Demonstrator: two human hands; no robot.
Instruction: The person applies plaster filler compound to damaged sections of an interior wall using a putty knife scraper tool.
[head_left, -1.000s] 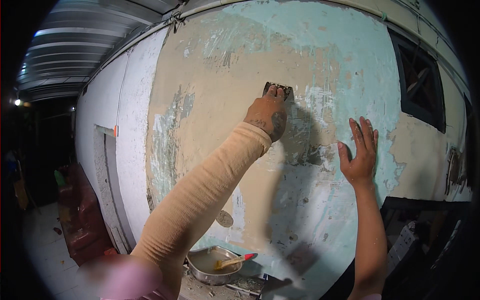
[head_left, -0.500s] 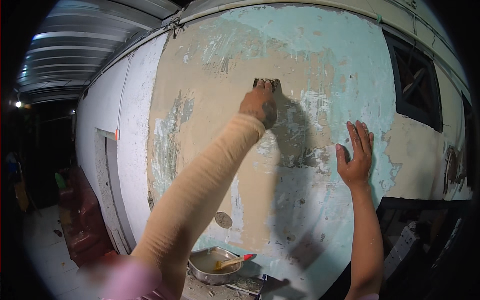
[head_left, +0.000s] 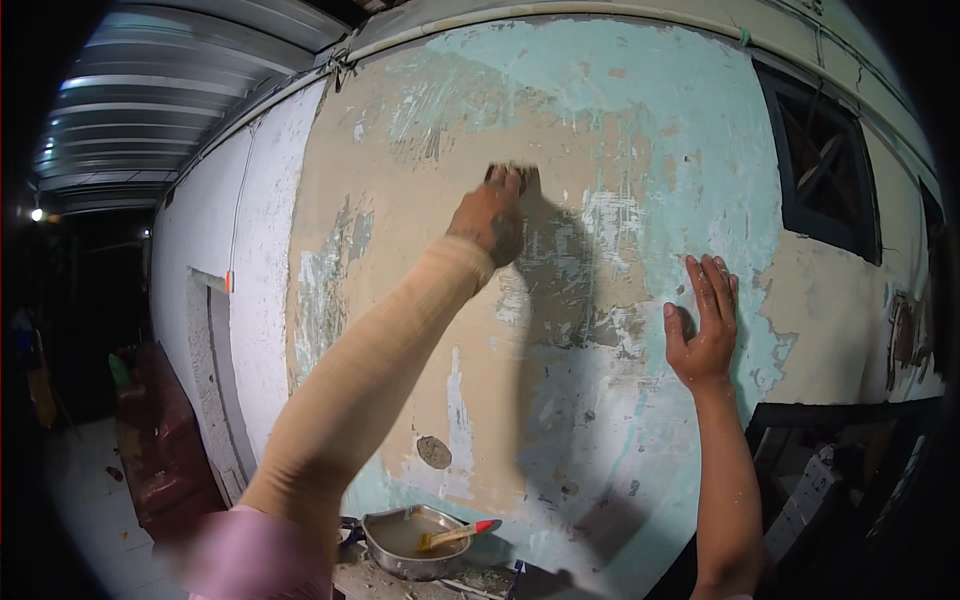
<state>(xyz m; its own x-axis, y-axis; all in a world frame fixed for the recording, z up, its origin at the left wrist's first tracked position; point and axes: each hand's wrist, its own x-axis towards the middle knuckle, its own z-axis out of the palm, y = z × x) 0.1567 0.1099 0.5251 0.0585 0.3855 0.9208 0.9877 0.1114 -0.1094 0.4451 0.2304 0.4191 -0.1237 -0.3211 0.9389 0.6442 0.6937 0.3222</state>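
Wall (head_left: 390,200) before you: brightly lit; light reaches it from upper left. Shadow (head_left: 560,310) of your left arm: broad, soft-edged, falling right of left hand (head_left: 487,218). Far left background: near black, pierced by small glaring lamp (head_left: 37,214); bluish glints on metal roof (head_left: 170,110). Your left hand and scraper (head_left: 515,172): slightly motion-blurred; right hand (head_left: 705,335): crisper. Your pink sleeve (head_left: 262,550): out of focus. Fisheye distortion: pipe (head_left: 560,14) bows; corners vignette to black.

a dark, flat scraper (head_left: 530,181), slightly blurred, sits against the patchy beige-and-turquoise wall (head_left: 420,200).
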